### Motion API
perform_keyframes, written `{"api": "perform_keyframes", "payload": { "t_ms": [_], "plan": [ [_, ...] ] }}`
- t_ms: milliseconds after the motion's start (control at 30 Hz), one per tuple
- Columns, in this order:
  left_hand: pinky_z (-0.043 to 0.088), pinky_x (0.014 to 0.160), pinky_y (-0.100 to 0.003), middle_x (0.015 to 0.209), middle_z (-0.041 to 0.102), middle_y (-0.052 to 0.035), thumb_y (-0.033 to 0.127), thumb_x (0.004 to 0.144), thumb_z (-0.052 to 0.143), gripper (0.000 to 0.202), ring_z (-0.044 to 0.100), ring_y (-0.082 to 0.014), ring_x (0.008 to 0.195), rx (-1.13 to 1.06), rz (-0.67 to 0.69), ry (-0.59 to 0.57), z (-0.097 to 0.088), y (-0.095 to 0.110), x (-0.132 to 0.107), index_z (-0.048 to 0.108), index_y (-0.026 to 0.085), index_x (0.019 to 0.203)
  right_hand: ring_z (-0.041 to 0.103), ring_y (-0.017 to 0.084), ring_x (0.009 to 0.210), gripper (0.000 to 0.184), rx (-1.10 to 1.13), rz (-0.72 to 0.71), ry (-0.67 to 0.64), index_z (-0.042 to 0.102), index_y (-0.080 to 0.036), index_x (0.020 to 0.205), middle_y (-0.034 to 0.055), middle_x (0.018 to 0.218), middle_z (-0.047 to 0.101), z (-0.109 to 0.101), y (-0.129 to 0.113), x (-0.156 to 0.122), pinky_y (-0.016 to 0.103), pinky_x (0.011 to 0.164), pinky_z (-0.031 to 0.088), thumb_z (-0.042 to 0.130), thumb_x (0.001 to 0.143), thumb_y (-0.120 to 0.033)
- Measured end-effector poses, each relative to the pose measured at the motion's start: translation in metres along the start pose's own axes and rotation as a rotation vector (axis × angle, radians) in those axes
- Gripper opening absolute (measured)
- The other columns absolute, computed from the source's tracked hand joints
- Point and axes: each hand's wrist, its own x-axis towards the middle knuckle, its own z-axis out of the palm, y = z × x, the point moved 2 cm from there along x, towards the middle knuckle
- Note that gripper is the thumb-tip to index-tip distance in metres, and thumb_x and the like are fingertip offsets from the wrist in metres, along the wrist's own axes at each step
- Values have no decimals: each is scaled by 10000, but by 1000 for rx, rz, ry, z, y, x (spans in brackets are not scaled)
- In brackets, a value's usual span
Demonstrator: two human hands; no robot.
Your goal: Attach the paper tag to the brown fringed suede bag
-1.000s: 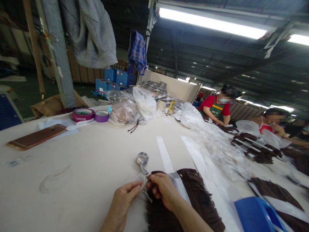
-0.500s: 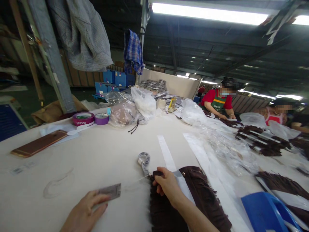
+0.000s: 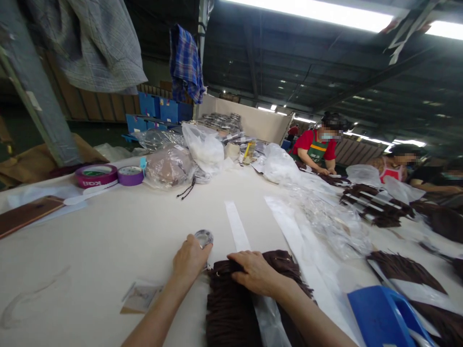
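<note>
A dark brown fringed piece lies at the near edge of the white table, with a clear plastic strip across it. My right hand lies flat on its top edge, fingers stretched out. My left hand reaches just past the piece's left corner, its fingers curled down onto a small grey roll; the fingertips are hidden behind the hand. A small tag in a clear sleeve lies loose on the table to the left of my left forearm.
Two purple tape rolls and a phone sit at the left. Plastic bags are heaped at the back, white strips lie ahead, and a blue bin stands near right. Two people work on brown fringed pieces far right.
My left hand let go of the tag, which now lies on the table, and moved forward onto the grey roll. My right hand flattened on the brown piece. The view shifted right.
</note>
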Motion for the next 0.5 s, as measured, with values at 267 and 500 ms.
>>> {"api": "perform_keyframes", "payload": {
  "t_ms": [267, 500],
  "plan": [
    [443, 707, -358, 958, 627, -147, 112, 738, 410, 239, 621, -299, 875, -1, 35, -28, 6, -2, -4, 486, 151, 961, 526, 185, 895, 230, -38, -86, 33, 573, -182, 886, 28, 934, 608, 11, 1, 3, 295, 780, 365, 617, 669, -120],
    [447, 763, -255, 941, 612, -49, 132, 656, 411, 394, 593, -170, 866, -683, 179, -184, 16, -3, -10, 423, 172, 1048, 561, 149, 649, 94, -258, -396, 138, 505, -175, 758, -4, 713, 623, 31, 1, -7, 273, 641, 353, 554, 698, -121]
  ]
}}
